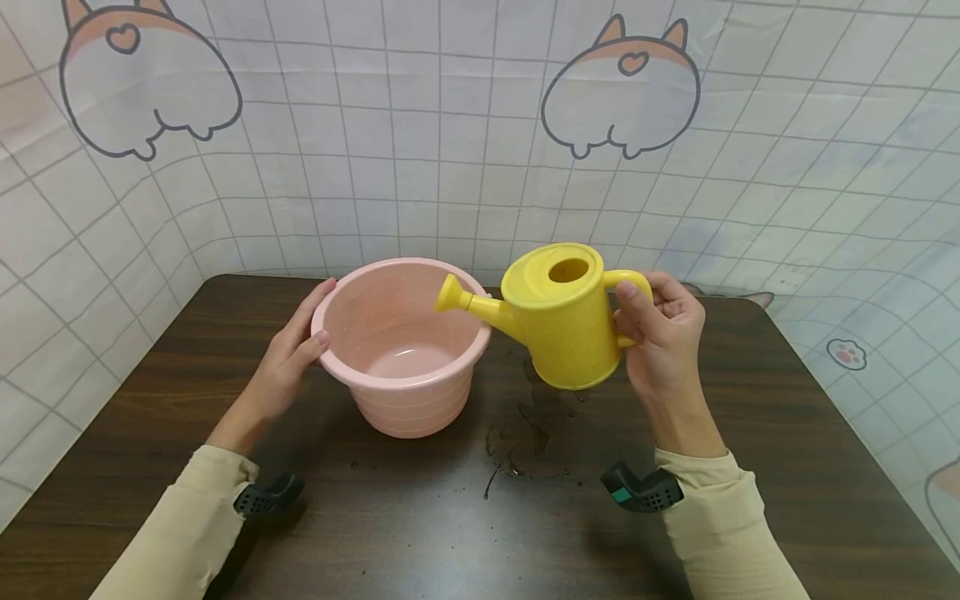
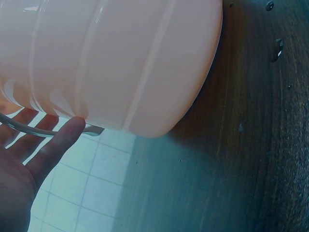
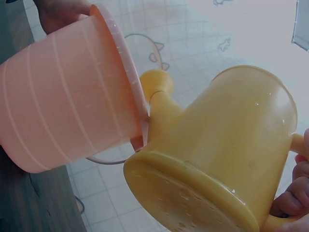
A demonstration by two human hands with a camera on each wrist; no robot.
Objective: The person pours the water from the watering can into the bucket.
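A pink plastic bucket (image 1: 420,404) is at the middle left of the table, its mouth facing up and a small pale patch showing at its inner bottom. My left hand (image 1: 281,367) holds its left rim, thumb on the edge and fingers against the outer wall; the left wrist view shows the fingers (image 2: 72,128) beside the bucket's thin handle (image 2: 43,131). Raised over the table, a yellow watering can (image 1: 573,342) hangs from my right hand (image 1: 663,329), which grips its handle. The can's spout head (image 1: 450,293) reaches over the bucket's right rim.
Small puddles and drops of water (image 1: 525,437) lie on the dark wooden table (image 1: 420,533) below the can. A white gridded cloth (image 1: 450,167) with cartoon animals surrounds the table's back and sides. A dark camera band (image 1: 645,490) sits on the right wrist.
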